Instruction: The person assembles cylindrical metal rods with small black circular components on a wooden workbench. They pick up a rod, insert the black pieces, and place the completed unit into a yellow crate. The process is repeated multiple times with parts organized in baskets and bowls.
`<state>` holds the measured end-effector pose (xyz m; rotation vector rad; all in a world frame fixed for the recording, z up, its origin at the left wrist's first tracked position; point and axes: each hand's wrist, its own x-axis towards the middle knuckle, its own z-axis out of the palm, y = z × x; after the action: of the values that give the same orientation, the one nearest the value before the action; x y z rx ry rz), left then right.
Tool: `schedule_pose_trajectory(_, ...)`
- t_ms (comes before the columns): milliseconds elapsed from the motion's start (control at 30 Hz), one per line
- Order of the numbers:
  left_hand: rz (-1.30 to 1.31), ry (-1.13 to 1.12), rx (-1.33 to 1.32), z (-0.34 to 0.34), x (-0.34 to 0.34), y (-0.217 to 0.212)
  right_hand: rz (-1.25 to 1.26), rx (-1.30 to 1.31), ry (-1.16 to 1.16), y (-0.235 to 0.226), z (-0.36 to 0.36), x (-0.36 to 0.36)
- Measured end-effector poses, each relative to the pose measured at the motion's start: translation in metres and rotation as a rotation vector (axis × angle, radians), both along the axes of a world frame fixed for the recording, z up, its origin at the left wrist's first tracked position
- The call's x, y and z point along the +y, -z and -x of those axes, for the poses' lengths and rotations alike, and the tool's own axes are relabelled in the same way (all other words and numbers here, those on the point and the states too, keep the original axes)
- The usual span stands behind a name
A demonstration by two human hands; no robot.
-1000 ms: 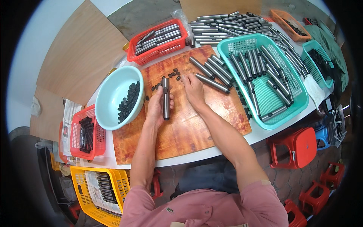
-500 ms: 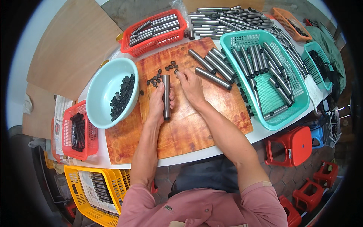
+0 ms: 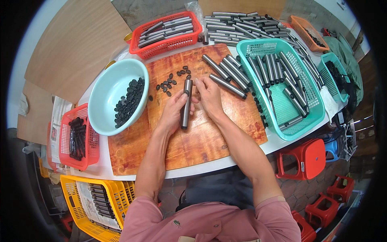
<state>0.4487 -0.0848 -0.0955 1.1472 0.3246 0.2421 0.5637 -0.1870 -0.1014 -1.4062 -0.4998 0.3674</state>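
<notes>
A steel tube (image 3: 186, 111) with a dark lower end stands nearly upright in the picture, my left hand (image 3: 174, 109) wrapped round its middle. Close by its upper end, on the right, is my right hand (image 3: 210, 97), thumb and forefinger pinched together. Whatever those fingertips may hold is hidden. Small black oval caps (image 3: 165, 85) lie scattered on the wooden board (image 3: 209, 145) just beyond my hands. More steel tubes (image 3: 227, 86) rest on the board to the right of my right hand.
A pale green bowl (image 3: 98, 94) of black caps stands left. The green basket (image 3: 320, 105) on the right holds tubes; a red basket (image 3: 196, 34) of tubes sits behind, beside a large tube pile (image 3: 246, 27). A yellow crate (image 3: 68, 193) and red stool (image 3: 312, 159) flank the table.
My left hand has shifted the tube a little to the right. My right hand has drawn back from the loose caps and now sits beside the tube's upper end.
</notes>
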Motion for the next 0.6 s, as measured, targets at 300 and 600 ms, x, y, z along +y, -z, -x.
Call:
schedule_pose_trajectory(300, -0.228, 0.061, -0.048, 0.003, -0.008, -0.002, -0.067, 0.066, -0.092, -0.008, -0.014, -0.011)
schedule_pose_trajectory(600, -0.384, 0.038, 0.046, 0.008, 0.0, -0.007, 0.015, -0.053, -0.202, -0.004, -0.023, -0.012)
